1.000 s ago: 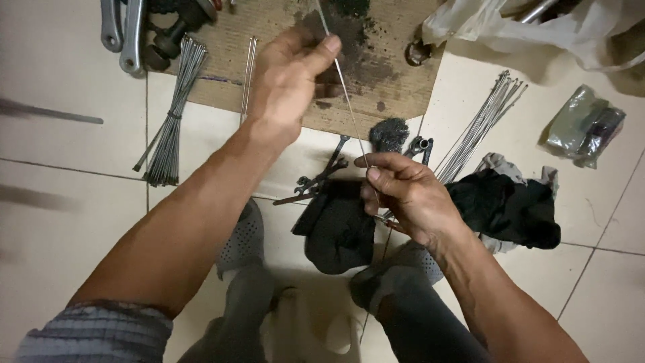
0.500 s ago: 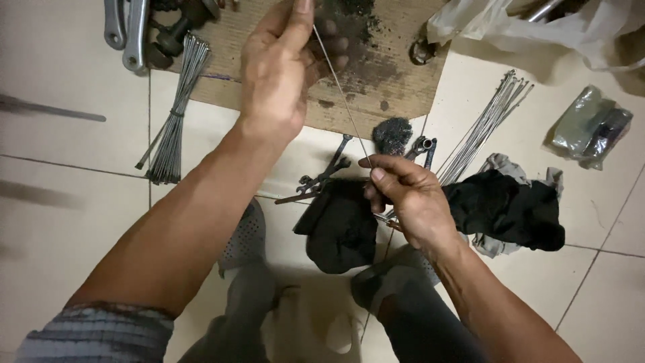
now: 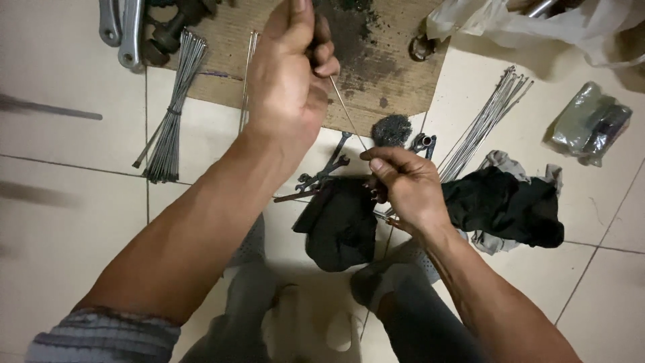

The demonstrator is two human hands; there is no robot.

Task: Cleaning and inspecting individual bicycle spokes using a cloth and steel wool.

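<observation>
Steel, thin and straight — a spoke runs between the two hands above the tiled floor. The left hand is clenched on the spoke's upper end, fingers curled round it over the cardboard. The right hand pinches the lower end between thumb and forefinger; its other fingers are folded in on something small that cannot be made out.

Just under the right grip lies a black rag, with wrenches touching its upper edge. To the right of that grip, a second dark cloth sits on a grey one, and a loose fan of spokes slants away above it. Well off to the left of the left grip — a tied bundle of spokes. A dark wad of steel wool rests at the cardboard's lower edge, just above the right grip.
</observation>
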